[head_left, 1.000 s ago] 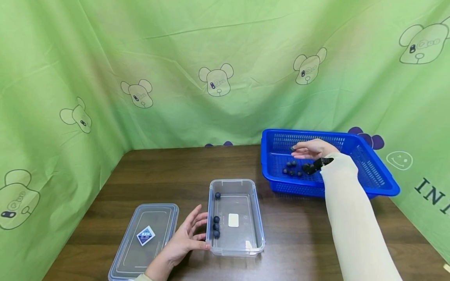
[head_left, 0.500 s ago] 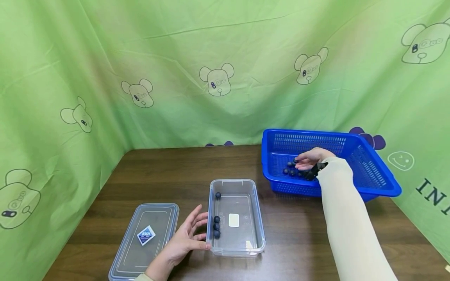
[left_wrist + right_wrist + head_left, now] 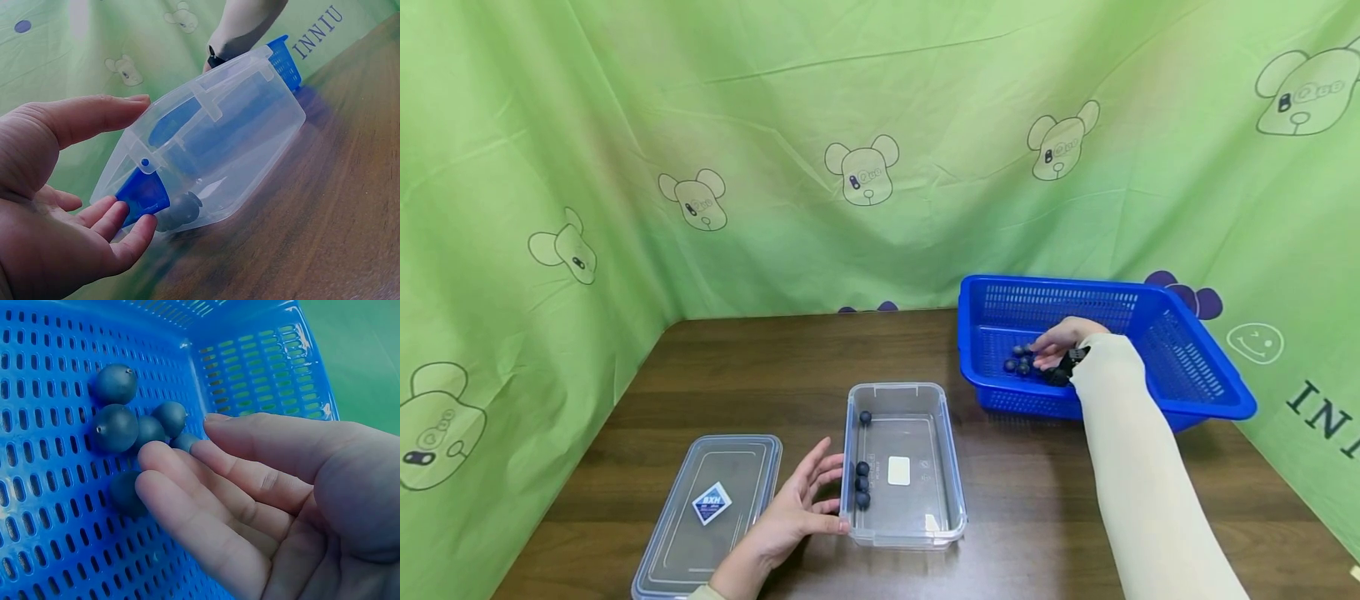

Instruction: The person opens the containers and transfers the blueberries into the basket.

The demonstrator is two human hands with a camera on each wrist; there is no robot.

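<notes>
In the head view, my left hand (image 3: 801, 508) lies beside a clear plastic box (image 3: 955, 467), fingers along its left wall and thumb at its near corner. Several blueberries (image 3: 862, 469) sit inside along that wall. My right hand (image 3: 1063, 340) reaches down into a blue perforated basket (image 3: 1213, 408). The right wrist view shows its fingers loosely bent and spread from the thumb, fingertips close to several more blueberries (image 3: 117, 384) on the basket floor. One blueberry (image 3: 184, 442) lies right by the thumb and index fingertips, partly hidden behind them.
A clear lid (image 3: 745, 467) with a blue-and-white label lies on the brown wooden table (image 3: 760, 375), left of the box. The basket stands at the back right near a green printed curtain (image 3: 775, 100). A black wrist camera (image 3: 1067, 367) hangs under the right sleeve.
My right hand has moved down toward the basket floor and the blueberries there, from a higher spot where a blueberry showed at its fingertips. The left hand and box have stayed put.
</notes>
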